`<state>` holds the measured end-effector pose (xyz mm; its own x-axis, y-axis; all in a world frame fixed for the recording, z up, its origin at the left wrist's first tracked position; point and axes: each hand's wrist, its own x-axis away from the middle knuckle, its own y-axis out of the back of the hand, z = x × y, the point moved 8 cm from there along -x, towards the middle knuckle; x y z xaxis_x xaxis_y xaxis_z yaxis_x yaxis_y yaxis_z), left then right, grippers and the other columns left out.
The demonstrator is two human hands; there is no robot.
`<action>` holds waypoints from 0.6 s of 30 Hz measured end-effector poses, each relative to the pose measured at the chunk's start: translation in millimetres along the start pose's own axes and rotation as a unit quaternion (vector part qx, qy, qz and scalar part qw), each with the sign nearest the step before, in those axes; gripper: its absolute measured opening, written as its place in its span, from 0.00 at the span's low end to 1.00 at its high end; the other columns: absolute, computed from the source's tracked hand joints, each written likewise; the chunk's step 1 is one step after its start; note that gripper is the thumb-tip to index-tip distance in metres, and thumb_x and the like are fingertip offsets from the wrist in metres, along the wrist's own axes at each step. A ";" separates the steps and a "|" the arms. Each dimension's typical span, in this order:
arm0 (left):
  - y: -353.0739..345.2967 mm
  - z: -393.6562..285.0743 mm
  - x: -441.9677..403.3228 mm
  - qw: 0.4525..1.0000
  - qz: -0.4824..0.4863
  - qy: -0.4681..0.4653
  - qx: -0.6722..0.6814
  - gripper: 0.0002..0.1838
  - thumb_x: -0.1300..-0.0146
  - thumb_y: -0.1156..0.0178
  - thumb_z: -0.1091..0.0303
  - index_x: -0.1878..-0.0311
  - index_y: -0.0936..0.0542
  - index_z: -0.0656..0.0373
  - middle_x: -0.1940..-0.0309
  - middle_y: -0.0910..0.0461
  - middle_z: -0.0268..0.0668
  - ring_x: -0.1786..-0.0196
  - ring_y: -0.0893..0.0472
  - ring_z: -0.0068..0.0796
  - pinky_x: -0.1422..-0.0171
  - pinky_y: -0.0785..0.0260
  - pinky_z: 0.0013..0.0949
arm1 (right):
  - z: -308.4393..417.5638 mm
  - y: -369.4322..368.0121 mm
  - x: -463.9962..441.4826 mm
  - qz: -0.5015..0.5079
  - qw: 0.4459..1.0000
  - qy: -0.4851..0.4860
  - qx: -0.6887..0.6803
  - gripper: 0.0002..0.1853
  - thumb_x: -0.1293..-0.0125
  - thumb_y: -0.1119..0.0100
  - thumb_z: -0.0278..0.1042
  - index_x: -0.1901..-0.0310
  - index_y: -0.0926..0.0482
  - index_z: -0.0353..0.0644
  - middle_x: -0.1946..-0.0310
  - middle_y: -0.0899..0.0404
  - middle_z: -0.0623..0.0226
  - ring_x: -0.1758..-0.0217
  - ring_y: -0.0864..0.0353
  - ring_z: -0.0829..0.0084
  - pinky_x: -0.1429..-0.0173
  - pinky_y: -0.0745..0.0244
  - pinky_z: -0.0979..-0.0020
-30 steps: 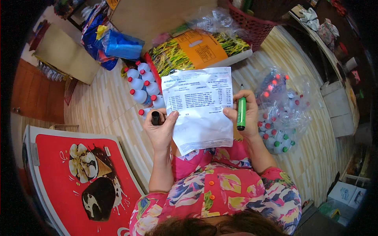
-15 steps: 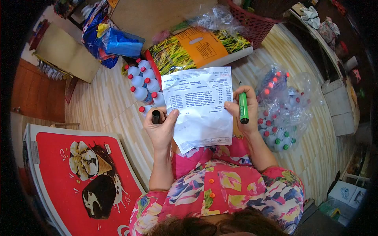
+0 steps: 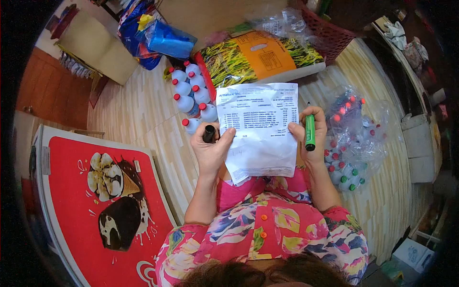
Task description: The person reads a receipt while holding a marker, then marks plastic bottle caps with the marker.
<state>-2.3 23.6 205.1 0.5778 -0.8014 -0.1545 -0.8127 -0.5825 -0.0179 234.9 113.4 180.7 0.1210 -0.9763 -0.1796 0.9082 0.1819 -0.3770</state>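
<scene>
A printed delivery receipt point(image 3: 260, 143) is held upright between both hands, its text facing me. My left hand point(image 3: 209, 149) pinches its left edge with the thumb in front, and a black marker cap point(image 3: 209, 134) sticks out between its fingers. My right hand point(image 3: 314, 138) grips the right edge and also holds a green marker point(image 3: 310, 132), whose writing tip points away from me. Beyond the paper lies a box with a grass picture and an orange panel point(image 3: 267, 56). White bottles with red caps point(image 3: 184, 102) stand to its left.
Bagged bottles with red and green caps point(image 3: 345, 165) rest on the wood-patterned floor point(image 3: 148, 112) at right. A red freezer with ice cream pictures point(image 3: 71, 191) is at lower left. A maroon basket point(image 3: 330, 36) and a blue plastic package point(image 3: 170, 40) are at the back.
The view has shifted, so the surroundings and both hands appear further right. The receipt stays held in both hands, with the cap and the green marker still in their fingers.
</scene>
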 end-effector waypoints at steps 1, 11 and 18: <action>0.6 -0.5 -0.2 1.000 -0.001 -0.005 -0.002 0.17 0.53 0.31 0.80 0.80 0.33 0.55 0.80 0.33 0.23 0.76 0.37 0.11 0.73 0.44 0.19 | -0.4 -0.1 -0.4 0.000 1.000 0.002 0.000 0.21 0.53 0.36 0.15 0.58 0.31 0.46 0.68 0.32 0.76 0.65 0.33 0.84 0.59 0.34 0.83; -0.7 6.8 -3.7 1.000 0.006 -0.005 -0.002 0.19 0.53 0.31 0.81 0.79 0.35 0.55 0.80 0.33 0.24 0.77 0.35 0.11 0.74 0.43 0.18 | -4.7 -1.2 -1.3 0.000 1.000 -0.010 -0.012 0.21 0.52 0.37 0.14 0.58 0.30 0.45 0.67 0.32 0.75 0.65 0.33 0.84 0.58 0.34 0.83; 0.0 14.8 -3.8 0.999 0.002 0.004 0.035 0.11 0.51 0.31 0.78 0.75 0.26 0.59 0.83 0.29 0.22 0.80 0.35 0.08 0.77 0.47 0.16 | -6.7 -6.5 0.3 0.010 0.999 -0.037 -0.033 0.21 0.50 0.39 0.13 0.57 0.31 0.45 0.67 0.32 0.73 0.64 0.31 0.83 0.58 0.32 0.81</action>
<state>-5.6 28.6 191.0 0.5753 -0.8046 -0.1471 -0.8178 -0.5689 -0.0868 226.3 112.7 177.0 0.1707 -0.9779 -0.1206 0.8775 0.2065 -0.4329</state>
